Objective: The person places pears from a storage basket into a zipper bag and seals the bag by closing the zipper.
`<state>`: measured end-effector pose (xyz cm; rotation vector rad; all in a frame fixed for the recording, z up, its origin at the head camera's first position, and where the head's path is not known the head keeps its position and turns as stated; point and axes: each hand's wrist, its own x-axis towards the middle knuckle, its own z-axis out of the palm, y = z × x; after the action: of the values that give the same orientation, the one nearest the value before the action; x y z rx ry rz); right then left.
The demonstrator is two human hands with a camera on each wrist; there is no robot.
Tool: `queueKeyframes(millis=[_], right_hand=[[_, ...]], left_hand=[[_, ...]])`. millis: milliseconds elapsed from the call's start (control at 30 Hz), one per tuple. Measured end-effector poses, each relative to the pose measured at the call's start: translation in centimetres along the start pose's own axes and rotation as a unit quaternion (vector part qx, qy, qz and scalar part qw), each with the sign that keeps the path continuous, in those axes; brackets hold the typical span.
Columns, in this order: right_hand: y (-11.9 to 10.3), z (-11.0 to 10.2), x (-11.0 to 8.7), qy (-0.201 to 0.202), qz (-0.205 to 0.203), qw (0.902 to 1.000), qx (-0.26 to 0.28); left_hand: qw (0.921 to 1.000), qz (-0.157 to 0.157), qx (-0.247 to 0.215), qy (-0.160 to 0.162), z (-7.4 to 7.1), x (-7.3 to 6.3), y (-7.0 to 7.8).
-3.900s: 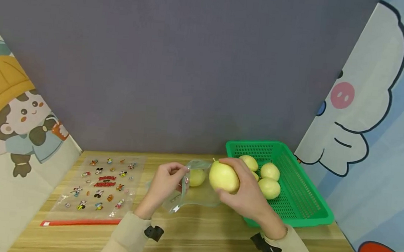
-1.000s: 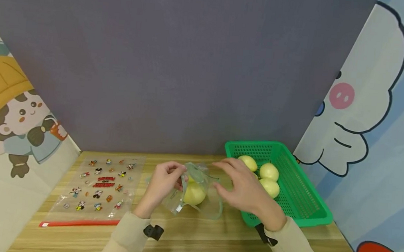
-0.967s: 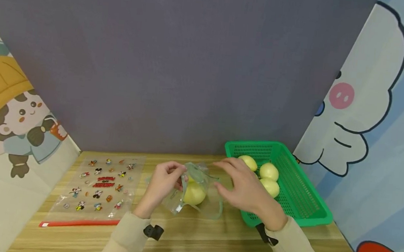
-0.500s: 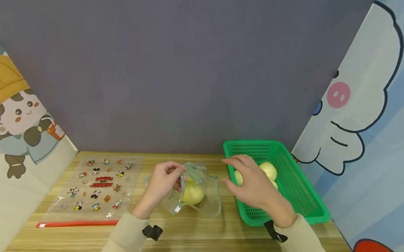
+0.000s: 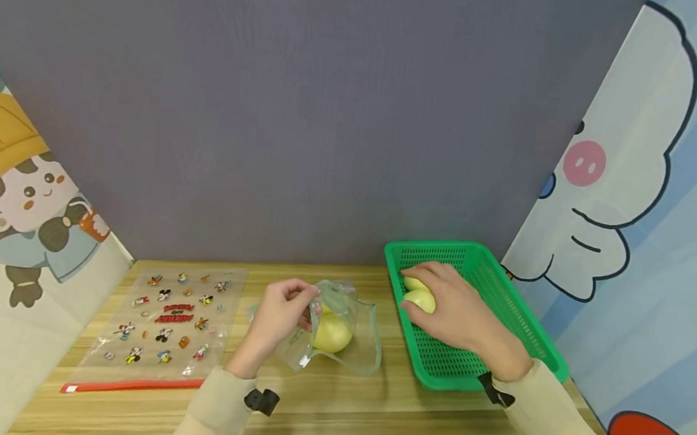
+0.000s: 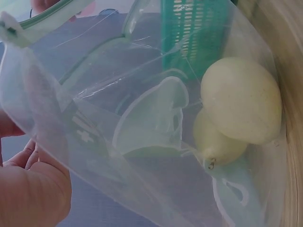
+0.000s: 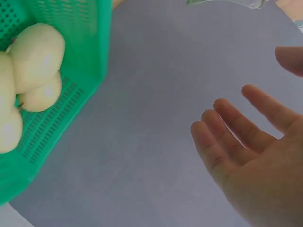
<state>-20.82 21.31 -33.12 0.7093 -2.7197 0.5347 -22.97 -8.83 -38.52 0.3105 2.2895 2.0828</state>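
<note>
My left hand [image 5: 278,311] pinches the rim of a clear zip bag [image 5: 365,347] and keeps its mouth spread towards the right. Two pale yellow pears [image 6: 241,99] lie inside the bag, one partly behind the other in the left wrist view. Over the green basket [image 5: 446,381], my right hand [image 5: 464,314] reaches across more pears [image 5: 421,300], with thumb and fingers spread around them. In the right wrist view its fingers look relaxed and hold nothing; several pears [image 7: 38,56] sit in the basket apart from them. The hand hides part of the basket's fruit in the head view.
A second clear bag [image 5: 171,319] with cartoon prints and a red zip [image 5: 134,387] lies flat at the left of the wooden table [image 5: 330,423]. A grey panel [image 5: 281,135] rises behind the table, with cartoon-printed walls [image 5: 642,202] at both sides.
My right hand put a pear into the bag and released it, then moved right, over the basket's pears. The left hand has stayed at the bag's rim.
</note>
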Motion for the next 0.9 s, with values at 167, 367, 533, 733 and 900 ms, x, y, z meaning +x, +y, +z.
queueKeyframes(millis=[167, 367, 533, 733, 900], right_hand=[[1.1, 0.2, -0.1, -0.007, 0.006, 0.9998, -0.016], [2.4, 0.2, -0.2, -0.025, 0.027, 0.999, -0.026], [3.7, 0.3, -0.1, -0.046, 0.056, 0.9972, -0.021], [4.8, 0.4, 0.1, -0.075, 0.082, 0.9939, -0.006], [5.4, 0.3, 0.4, -0.096, 0.096, 0.9907, -0.015]], left_hand=[[1.0, -0.001, 0.002, -0.001, 0.0, -0.1, 0.0], [1.0, 0.002, -0.001, -0.004, -0.1, -0.2, -0.2], [1.0, 0.004, -0.001, -0.006, 0.1, -0.2, -0.3], [1.0, 0.003, -0.001, -0.008, 0.1, -0.2, -0.2], [1.0, 0.004, 0.0, -0.008, 0.2, -0.2, -0.3]])
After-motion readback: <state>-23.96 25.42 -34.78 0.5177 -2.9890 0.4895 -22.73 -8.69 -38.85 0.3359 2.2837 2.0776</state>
